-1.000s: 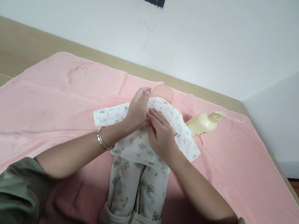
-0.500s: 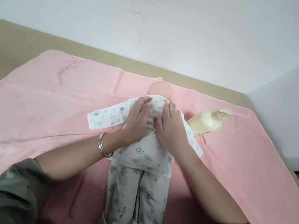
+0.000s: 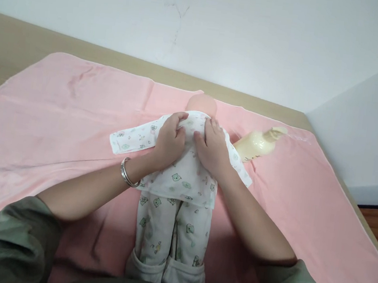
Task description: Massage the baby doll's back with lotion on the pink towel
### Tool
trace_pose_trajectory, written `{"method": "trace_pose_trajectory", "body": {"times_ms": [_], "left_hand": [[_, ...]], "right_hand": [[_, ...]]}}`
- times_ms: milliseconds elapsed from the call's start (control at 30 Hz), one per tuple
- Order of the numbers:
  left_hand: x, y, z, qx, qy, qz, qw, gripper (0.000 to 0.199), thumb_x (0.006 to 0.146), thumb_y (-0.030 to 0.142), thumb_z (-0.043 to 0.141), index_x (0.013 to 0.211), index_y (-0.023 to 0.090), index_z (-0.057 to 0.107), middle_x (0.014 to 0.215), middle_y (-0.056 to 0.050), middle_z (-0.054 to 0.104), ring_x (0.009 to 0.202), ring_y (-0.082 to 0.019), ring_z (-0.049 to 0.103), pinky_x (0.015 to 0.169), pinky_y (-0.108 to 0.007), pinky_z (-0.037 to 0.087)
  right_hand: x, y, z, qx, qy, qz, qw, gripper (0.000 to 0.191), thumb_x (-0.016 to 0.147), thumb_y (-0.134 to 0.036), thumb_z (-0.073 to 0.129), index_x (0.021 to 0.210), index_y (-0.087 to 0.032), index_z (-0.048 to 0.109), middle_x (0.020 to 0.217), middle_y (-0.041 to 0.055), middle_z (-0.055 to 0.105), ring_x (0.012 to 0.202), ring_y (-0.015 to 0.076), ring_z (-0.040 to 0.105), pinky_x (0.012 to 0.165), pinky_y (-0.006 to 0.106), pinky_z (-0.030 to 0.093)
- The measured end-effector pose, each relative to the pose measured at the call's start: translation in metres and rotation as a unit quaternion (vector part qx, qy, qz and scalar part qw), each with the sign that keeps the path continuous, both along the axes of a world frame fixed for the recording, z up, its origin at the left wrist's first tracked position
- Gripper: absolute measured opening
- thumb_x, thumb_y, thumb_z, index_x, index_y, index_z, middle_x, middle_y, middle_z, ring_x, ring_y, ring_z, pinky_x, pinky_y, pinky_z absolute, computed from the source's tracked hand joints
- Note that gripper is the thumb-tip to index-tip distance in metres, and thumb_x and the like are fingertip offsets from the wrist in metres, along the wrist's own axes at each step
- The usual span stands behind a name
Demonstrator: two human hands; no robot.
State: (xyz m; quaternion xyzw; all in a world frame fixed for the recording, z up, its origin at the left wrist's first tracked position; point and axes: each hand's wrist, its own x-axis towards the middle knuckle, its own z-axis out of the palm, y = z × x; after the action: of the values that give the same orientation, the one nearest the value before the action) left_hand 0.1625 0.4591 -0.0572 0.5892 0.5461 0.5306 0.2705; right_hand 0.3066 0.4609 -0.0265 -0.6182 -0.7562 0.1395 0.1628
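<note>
A doll (image 3: pixel 202 103) lies on a pink cloth, its bare head at the far end. It wears a white printed top (image 3: pixel 183 184) and matching printed trousers (image 3: pixel 155 229) with turned-up cuffs. My left hand (image 3: pixel 171 141) rests on the left side of the top near the shoulder, fingers slightly bent and thumb apart. On the right side of the upper top, my right hand (image 3: pixel 213 148) lies flat with its thumb out. Both palms are hidden. One sleeve stretches out to the left, the other slants down to the right beyond my right hand.
The pink cloth (image 3: pixel 84 119) covers most of a wooden surface (image 3: pixel 16 31). A cream pump bottle (image 3: pixel 257 144) lies on its side right of the doll, near the sleeve. A white wall (image 3: pixel 256 39) rises behind the far edge.
The view has shifted slightly, so the doll, cloth and bottle appear a little higher. Both hands stay on the top, the left one with its fingers slightly differently bent.
</note>
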Motion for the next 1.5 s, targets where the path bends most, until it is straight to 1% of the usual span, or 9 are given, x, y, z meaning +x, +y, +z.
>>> {"method": "trace_pose_trajectory", "body": {"times_ms": [133, 300, 567, 667, 900, 1000, 1200, 1333, 1500], "left_hand": [[-0.003, 0.003, -0.002, 0.002, 0.088, -0.019, 0.996, 0.049, 0.085, 0.024, 0.047, 0.131, 0.011, 0.058, 0.139, -0.018, 0.062, 0.133, -0.030, 0.055, 0.120, -0.050, 0.043], [-0.005, 0.013, -0.008, 0.000, 0.173, -0.051, 0.984, 0.055, 0.089, 0.036, 0.043, 0.132, 0.006, 0.059, 0.143, -0.022, 0.060, 0.137, -0.035, 0.052, 0.124, -0.055, 0.036], [0.012, -0.018, -0.012, 0.044, 0.239, -0.065, 0.968, 0.057, 0.099, 0.032, 0.034, 0.147, 0.005, 0.048, 0.160, -0.022, 0.045, 0.156, -0.034, 0.032, 0.131, -0.057, 0.022], [0.015, -0.021, -0.010, 0.044, 0.250, -0.081, 0.964, 0.057, 0.099, 0.029, 0.032, 0.147, 0.003, 0.047, 0.160, -0.022, 0.045, 0.155, -0.033, 0.034, 0.131, -0.056, 0.023], [-0.003, 0.025, -0.011, 0.010, 0.243, -0.046, 0.969, 0.046, 0.094, 0.039, 0.040, 0.120, 0.010, 0.064, 0.132, -0.022, 0.066, 0.129, -0.036, 0.058, 0.119, -0.057, 0.040], [0.000, 0.019, -0.013, 0.051, 0.265, -0.040, 0.962, 0.046, 0.095, 0.036, 0.035, 0.120, 0.010, 0.064, 0.127, -0.022, 0.068, 0.128, -0.036, 0.058, 0.119, -0.058, 0.039], [0.014, -0.012, -0.016, 0.100, 0.324, -0.037, 0.940, 0.056, 0.099, 0.025, 0.029, 0.141, -0.006, 0.051, 0.148, -0.028, 0.055, 0.146, -0.037, 0.045, 0.126, -0.054, 0.031], [0.005, 0.005, -0.008, 0.038, 0.335, -0.059, 0.939, 0.053, 0.097, 0.026, 0.031, 0.137, 0.001, 0.054, 0.146, -0.024, 0.057, 0.141, -0.035, 0.049, 0.123, -0.054, 0.036], [-0.006, 0.023, 0.002, -0.013, 0.339, -0.068, 0.938, 0.043, 0.097, 0.034, 0.032, 0.117, 0.011, 0.063, 0.121, -0.019, 0.069, 0.116, -0.032, 0.062, 0.110, -0.051, 0.048]], "right_hand": [[-0.005, -0.015, 0.003, -0.008, -0.054, -0.064, 0.996, 0.074, 0.105, -0.042, 0.034, 0.159, 0.008, 0.027, 0.165, 0.0271, 0.025, 0.158, 0.0370, 0.021, 0.132, 0.056, 0.017], [-0.009, -0.035, 0.006, 0.038, -0.079, -0.008, 0.996, 0.065, 0.105, -0.034, 0.029, 0.157, 0.006, 0.035, 0.162, 0.0265, 0.032, 0.157, 0.0354, 0.027, 0.132, 0.055, 0.021], [0.010, 0.010, 0.008, -0.020, -0.027, -0.002, 0.999, 0.064, 0.106, -0.038, 0.034, 0.155, 0.002, 0.038, 0.162, 0.0224, 0.036, 0.154, 0.0330, 0.031, 0.129, 0.048, 0.026], [0.009, 0.010, 0.007, -0.009, -0.053, -0.004, 0.999, 0.060, 0.108, -0.039, 0.031, 0.149, 0.002, 0.045, 0.156, 0.0232, 0.043, 0.147, 0.0337, 0.041, 0.125, 0.049, 0.031], [-0.010, -0.028, 0.007, 0.094, -0.170, -0.020, 0.981, 0.051, 0.107, -0.032, 0.028, 0.123, 0.001, 0.062, 0.121, 0.0246, 0.066, 0.119, 0.0359, 0.060, 0.110, 0.047, 0.043], [-0.006, -0.023, 0.006, 0.080, -0.140, -0.009, 0.987, 0.049, 0.106, -0.031, 0.030, 0.126, 0.001, 0.062, 0.127, 0.0236, 0.065, 0.123, 0.0358, 0.058, 0.112, 0.047, 0.042], [0.010, 0.005, -0.001, 0.016, -0.065, 0.009, 0.998, 0.060, 0.107, -0.039, 0.034, 0.152, 0.001, 0.043, 0.158, 0.0210, 0.043, 0.151, 0.0326, 0.036, 0.128, 0.050, 0.025], [0.000, -0.012, 0.000, 0.054, -0.112, -0.011, 0.992, 0.055, 0.108, -0.035, 0.033, 0.145, 0.002, 0.050, 0.147, 0.0228, 0.054, 0.140, 0.0351, 0.047, 0.122, 0.049, 0.034], [-0.011, -0.032, 0.003, 0.095, -0.153, 0.005, 0.984, 0.057, 0.108, -0.030, 0.028, 0.145, 0.007, 0.048, 0.145, 0.0276, 0.053, 0.140, 0.0370, 0.048, 0.122, 0.048, 0.033]]}}
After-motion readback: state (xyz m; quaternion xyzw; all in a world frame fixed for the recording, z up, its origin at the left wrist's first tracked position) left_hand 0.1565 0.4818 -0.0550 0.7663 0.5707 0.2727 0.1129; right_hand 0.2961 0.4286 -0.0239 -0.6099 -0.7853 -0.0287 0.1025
